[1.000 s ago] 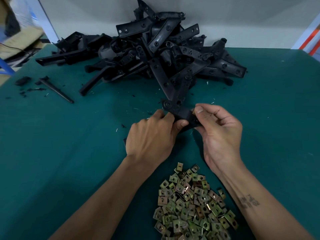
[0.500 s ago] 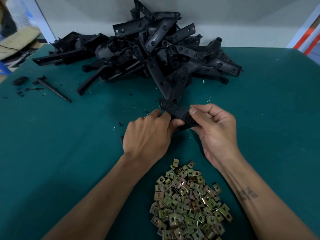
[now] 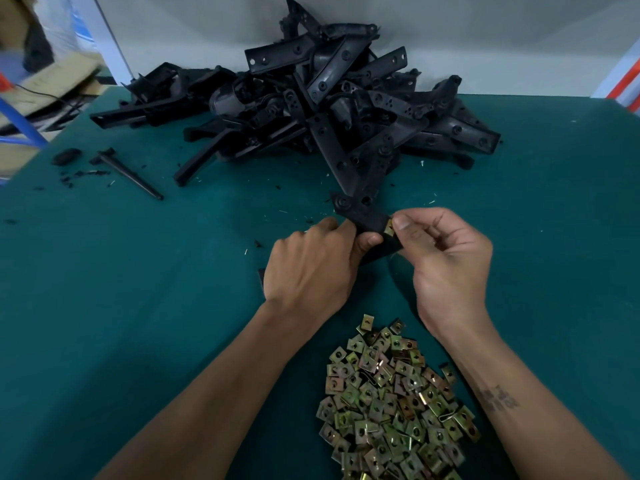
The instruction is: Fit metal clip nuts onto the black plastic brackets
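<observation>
Just beyond the clip nut pile (image 3: 391, 403), the left hand (image 3: 311, 271) grips a black bracket (image 3: 367, 220) while right hand (image 3: 446, 258) fingers (image 3: 403, 224) pinch a clip nut (image 3: 388, 227) at its end.

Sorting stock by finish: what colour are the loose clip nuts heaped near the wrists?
Yellowish gold-green metal, the clip nuts show best in the head view.

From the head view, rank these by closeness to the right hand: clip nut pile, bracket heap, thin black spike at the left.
From the right hand:
1. Clip nut pile, just below the wrist, near edge.
2. Bracket heap, beyond the hands, far side.
3. Thin black spike, far left of the table.
</observation>
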{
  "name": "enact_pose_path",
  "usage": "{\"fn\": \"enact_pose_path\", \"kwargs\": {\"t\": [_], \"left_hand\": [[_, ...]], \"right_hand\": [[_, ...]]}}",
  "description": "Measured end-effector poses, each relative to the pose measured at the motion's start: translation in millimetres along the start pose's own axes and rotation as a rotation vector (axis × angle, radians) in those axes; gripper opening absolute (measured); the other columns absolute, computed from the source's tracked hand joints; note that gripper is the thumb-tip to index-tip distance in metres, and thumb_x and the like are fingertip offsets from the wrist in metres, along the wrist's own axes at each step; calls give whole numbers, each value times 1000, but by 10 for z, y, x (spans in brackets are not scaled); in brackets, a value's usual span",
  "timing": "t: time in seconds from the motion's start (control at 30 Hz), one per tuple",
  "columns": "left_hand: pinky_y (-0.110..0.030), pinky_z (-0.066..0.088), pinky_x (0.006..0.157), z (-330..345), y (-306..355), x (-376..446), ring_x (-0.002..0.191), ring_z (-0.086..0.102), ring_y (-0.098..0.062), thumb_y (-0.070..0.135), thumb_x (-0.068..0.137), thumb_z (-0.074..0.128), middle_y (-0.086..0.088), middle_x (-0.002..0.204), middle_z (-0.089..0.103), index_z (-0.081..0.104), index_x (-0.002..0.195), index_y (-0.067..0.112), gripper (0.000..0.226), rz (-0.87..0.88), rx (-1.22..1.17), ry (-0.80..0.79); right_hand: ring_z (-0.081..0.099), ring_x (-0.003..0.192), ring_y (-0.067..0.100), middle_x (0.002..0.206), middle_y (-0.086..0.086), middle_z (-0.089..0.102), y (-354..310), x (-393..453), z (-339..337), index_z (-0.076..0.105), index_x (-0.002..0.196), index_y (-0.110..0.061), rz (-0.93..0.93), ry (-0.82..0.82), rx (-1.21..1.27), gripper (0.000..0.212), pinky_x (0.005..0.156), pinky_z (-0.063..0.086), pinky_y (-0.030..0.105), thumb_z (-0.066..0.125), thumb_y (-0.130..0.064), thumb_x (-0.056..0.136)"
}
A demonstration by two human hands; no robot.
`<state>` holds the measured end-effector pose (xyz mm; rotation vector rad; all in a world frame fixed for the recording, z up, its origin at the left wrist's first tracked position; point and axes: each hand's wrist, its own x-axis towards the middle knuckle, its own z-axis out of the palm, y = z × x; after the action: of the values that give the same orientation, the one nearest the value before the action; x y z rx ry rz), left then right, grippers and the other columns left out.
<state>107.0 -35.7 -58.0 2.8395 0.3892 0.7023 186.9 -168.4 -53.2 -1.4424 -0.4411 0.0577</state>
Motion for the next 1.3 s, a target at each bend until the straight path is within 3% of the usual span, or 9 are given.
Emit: {"fn": "enact_pose_path", "kwargs": {"t": [0.1,0.27,0.5,0.67,0.77,0.87,1.03,1.2,1.3], "left_hand": [[-34,28,52,9,0,-4,63,62,-38,62,103,19,-3,86,64,28,82,26,42,6,3,4],[-34,31,53,19,-7,-9,66,63,-36,66,100,12,0,86,63,29,82,29,45,-14,3,-9],[-33,30,51,13,-9,-10,61,60,-33,63,103,14,1,82,59,29,79,27,45,-25,-11,23],[-33,30,51,8,-1,-14,60,59,-34,63,103,16,2,79,59,31,78,27,46,-43,-17,41],[-33,32,51,5,-20,2,59,57,-34,61,105,22,4,72,49,29,76,28,44,-67,-43,39],[-34,31,52,-9,-13,20,62,58,-34,61,104,20,1,76,56,31,77,27,45,-77,-51,30],[-33,27,51,-37,17,16,59,60,-36,59,104,19,-3,82,63,33,76,24,47,-31,6,25],[-33,27,50,-54,28,11,62,63,-37,61,102,16,-3,91,66,58,87,17,62,-7,71,-27],[-34,28,52,-55,28,8,66,64,-37,62,100,13,-1,98,66,59,93,18,65,-20,82,-51]], "right_hand": [[62,75,5,79,-8,70,1,3,-40,75,97,-16,-175,-58,-178,13,72,50,22,69,-5,95],[66,84,12,93,8,71,-36,36,-86,73,102,3,-628,-140,-593,12,74,52,19,63,3,97],[68,90,20,108,12,69,-49,58,-69,70,112,6,-726,-161,-742,18,78,58,32,61,-4,101],[66,80,21,101,13,68,-98,79,-62,71,98,5,-822,-152,-775,13,70,58,36,63,-6,100],[69,83,26,107,15,68,-84,99,-95,73,102,7,-871,-227,-808,16,71,59,39,62,-5,101],[69,94,23,114,14,67,-67,109,-135,72,113,6,-806,-266,-780,19,81,59,35,65,-6,100],[70,94,11,99,5,74,-50,81,-116,76,101,1,-583,-110,-443,10,83,53,20,72,1,92],[71,85,11,87,-6,76,-37,82,-88,76,93,-22,-93,-24,-57,14,80,58,36,68,-11,96],[72,81,11,81,-4,75,-54,109,-108,77,94,-22,-29,-63,67,17,75,56,27,72,-6,91]]}}
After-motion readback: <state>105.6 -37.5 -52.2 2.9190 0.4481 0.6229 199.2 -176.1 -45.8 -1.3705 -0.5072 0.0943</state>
